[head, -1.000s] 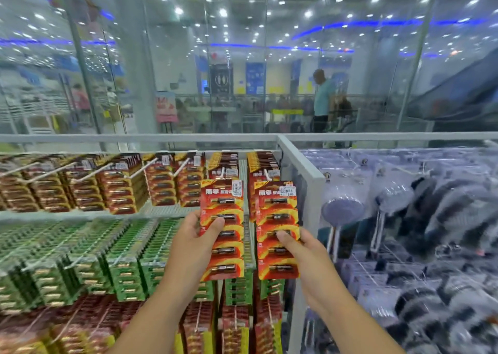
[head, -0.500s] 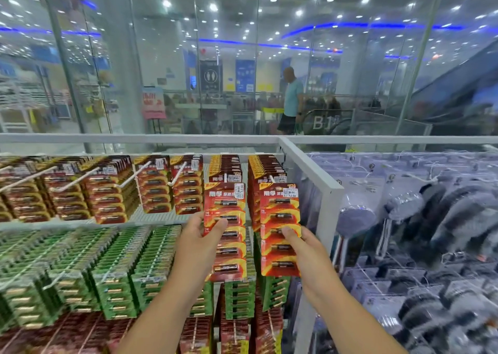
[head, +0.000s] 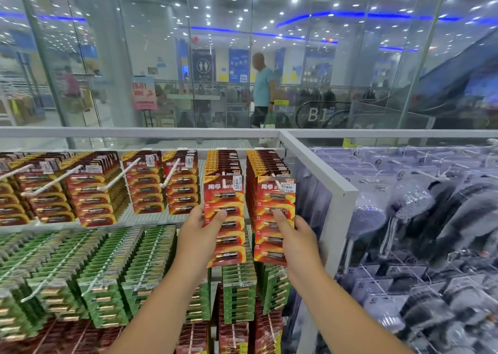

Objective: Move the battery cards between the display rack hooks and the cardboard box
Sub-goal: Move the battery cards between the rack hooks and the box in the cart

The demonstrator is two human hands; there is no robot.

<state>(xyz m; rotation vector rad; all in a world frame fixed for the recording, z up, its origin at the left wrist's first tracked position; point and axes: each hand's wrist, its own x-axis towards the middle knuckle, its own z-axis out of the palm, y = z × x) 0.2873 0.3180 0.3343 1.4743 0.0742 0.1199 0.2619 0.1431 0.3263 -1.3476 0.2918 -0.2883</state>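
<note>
Battery cards point(head: 225, 220) and point(head: 275, 220) hang upright, long axis vertical, one pinched in the left hand point(head: 198, 239) and one in the right hand point(head: 297, 241), their tops level with the rack hooks point(head: 277, 185) just behind, cardboard box out of view.

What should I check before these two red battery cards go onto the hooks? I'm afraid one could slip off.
1. Left hand grips the left red card: ok.
2. Right hand grips the right red card: ok.
3. Cards held upright, facing the person: ok.
4. Hanging holes lined up with hook tips: cannot tell, the tops overlap the hanging red stacks.
5. Room left on the two rightmost hooks: cannot tell, both look well filled.
6. Cardboard box within reach: cannot tell, not in view.
</note>
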